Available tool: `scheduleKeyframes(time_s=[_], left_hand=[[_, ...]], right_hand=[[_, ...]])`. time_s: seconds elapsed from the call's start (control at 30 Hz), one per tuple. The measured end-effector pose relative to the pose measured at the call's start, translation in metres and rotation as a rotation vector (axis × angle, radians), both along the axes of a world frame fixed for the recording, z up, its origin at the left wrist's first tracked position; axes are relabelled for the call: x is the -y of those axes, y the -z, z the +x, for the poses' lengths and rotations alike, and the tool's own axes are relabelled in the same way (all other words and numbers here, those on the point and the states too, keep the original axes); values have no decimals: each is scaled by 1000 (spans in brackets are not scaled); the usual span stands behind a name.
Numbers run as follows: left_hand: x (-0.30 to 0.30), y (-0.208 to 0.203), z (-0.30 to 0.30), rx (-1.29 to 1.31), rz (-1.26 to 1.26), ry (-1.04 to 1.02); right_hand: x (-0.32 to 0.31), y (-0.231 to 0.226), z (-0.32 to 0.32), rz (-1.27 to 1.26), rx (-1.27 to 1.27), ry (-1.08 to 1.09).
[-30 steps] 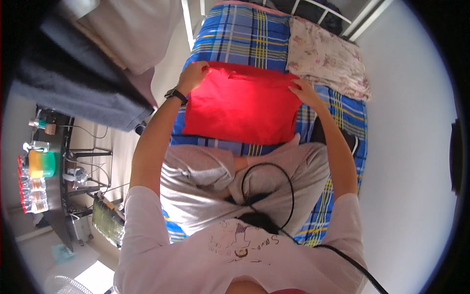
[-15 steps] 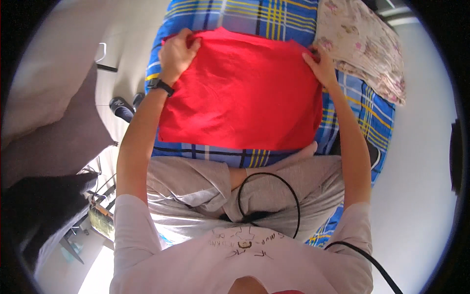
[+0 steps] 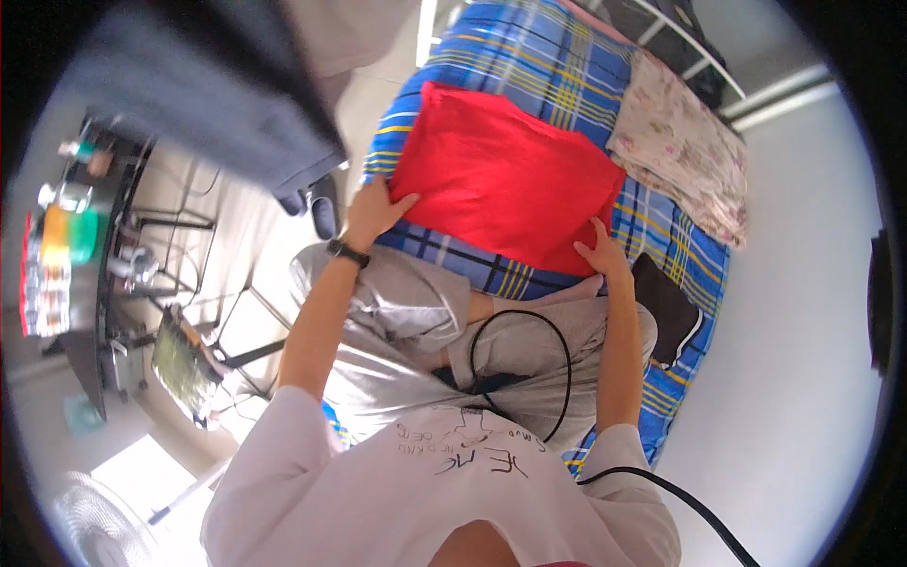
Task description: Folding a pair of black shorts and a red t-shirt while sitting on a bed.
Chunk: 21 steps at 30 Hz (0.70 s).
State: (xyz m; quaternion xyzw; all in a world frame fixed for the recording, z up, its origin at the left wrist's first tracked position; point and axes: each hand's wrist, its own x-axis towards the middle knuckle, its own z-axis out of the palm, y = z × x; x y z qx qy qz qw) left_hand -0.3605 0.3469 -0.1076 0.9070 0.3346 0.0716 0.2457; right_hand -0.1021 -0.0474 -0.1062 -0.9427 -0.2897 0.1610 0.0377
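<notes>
A red cloth [image 3: 505,175], folded into a flat rectangle, lies on the blue plaid bedding [image 3: 472,42] in front of my crossed legs. At its near left corner rests my left hand [image 3: 375,214], the thumb stretched out over the fabric and apart from the fingers. My right hand [image 3: 607,255] touches the near right corner, thumb and fingers spread. Neither hand visibly clasps the fabric, though some fingertips are hard to make out at the edges. Small creases run across the cloth's top.
A folded floral cloth [image 3: 675,146] lies at the far right beside the wall. A black item [image 3: 666,307] is right of my knee. A black cable [image 3: 567,378] loops over my lap. On the left are slippers [image 3: 324,208], a table with bottles [image 3: 80,236] and a fan [image 3: 99,520].
Both hands have come from the red cloth's far corners back to its near corners. The view has turned left, showing more of the table and floor. The cloth remains on the bedding.
</notes>
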Motion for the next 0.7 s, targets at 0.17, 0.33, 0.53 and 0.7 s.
scheduleKeyframes(time_s=[0.17,0.33,0.53,0.7], left_hand=[[38,4,29,207,-192,50],[40,10,-19,186,-480,-254],[74,-33,-20,-140,-368,356],[116,-43,-49,65,-519,263]], right_hand=[[57,59,50,639,-74,-75],[13,-8,-1,363,74,200],[55,-3,21,-198,256,-58],[14,-3,-40,174,413,-133]])
